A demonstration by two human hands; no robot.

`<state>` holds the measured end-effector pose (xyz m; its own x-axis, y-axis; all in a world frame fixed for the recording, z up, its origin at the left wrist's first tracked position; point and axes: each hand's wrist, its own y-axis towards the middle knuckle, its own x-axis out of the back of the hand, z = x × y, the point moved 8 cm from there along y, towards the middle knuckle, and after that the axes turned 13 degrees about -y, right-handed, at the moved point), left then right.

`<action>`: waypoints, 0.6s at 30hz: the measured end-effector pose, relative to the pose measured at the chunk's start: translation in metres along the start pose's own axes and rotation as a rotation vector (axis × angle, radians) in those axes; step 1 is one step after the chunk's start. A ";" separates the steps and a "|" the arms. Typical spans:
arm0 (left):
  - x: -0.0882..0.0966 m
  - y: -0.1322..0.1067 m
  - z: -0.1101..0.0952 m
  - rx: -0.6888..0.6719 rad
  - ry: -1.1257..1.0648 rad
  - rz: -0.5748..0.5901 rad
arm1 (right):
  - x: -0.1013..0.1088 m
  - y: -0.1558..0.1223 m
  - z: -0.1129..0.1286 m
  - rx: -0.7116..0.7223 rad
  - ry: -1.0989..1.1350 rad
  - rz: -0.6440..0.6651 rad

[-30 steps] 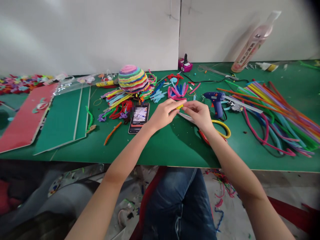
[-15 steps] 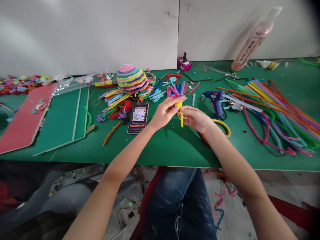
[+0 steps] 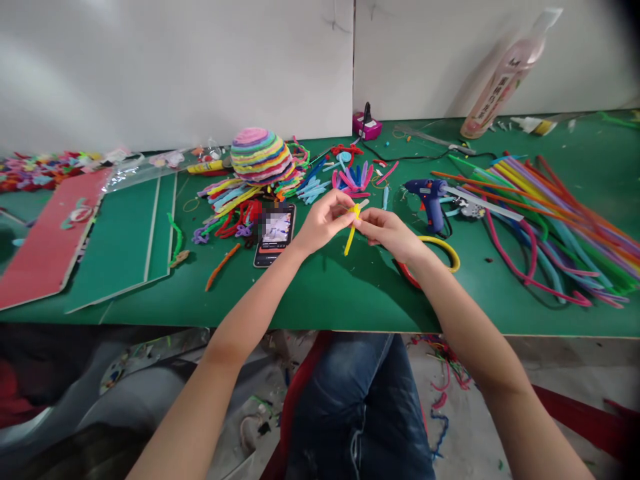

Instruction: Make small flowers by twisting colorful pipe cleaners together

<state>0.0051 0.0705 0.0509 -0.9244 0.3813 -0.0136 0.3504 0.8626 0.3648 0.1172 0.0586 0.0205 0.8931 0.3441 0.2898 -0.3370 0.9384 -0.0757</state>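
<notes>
A yellow pipe cleaner (image 3: 349, 241) is pinched between my two hands above the middle of the table, its free end hanging down and its upper part bunched at the fingertips. My left hand (image 3: 327, 219) grips it from the left, thumb against fingers. From the right, my right hand (image 3: 384, 230) pinches the same piece, the fingers curled. Just beyond the hands lies a cluster of short pink, purple and blue pipe cleaner pieces (image 3: 354, 179). A phone (image 3: 275, 235) rests by my left wrist, and scissors with yellow and red handles (image 3: 445, 247) lie partly under my right forearm.
A blue glue gun (image 3: 429, 200) and a spread of long pipe cleaners (image 3: 560, 227) are on the right. A striped dome (image 3: 261, 157) stands at the back left, near red and green boards (image 3: 120, 247). A pink bottle (image 3: 507, 80) leans at the back wall.
Both hands have drawn slightly closer to me, uncovering more of the pink and blue pieces. The yellow pipe cleaner's hanging end now slants left, and my left fingers are more bent.
</notes>
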 end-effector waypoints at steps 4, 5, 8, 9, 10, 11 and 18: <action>-0.002 -0.001 -0.001 0.008 0.147 0.029 | 0.009 -0.001 0.007 0.136 -0.253 -0.143; -0.003 -0.001 -0.001 0.007 0.190 0.042 | 0.011 -0.002 0.010 0.163 -0.318 -0.185; -0.003 -0.001 0.001 -0.003 0.243 0.057 | 0.016 -0.009 0.018 0.169 -0.535 -0.319; -0.002 -0.001 0.002 0.008 0.236 0.048 | 0.018 -0.012 0.021 0.167 -0.613 -0.361; -0.001 -0.001 0.004 0.024 0.219 0.036 | 0.018 -0.014 0.025 0.173 -0.686 -0.395; 0.000 -0.001 0.005 0.042 0.199 0.025 | 0.017 -0.016 0.028 0.188 -0.747 -0.421; 0.002 -0.002 0.007 0.100 0.185 -0.015 | 0.017 -0.018 0.032 0.255 -0.886 -0.477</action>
<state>0.0035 0.0721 0.0436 -0.9383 0.3086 0.1562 0.3412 0.9000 0.2713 0.1284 0.0470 0.0573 0.4454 -0.3034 0.8424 -0.1514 0.9018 0.4048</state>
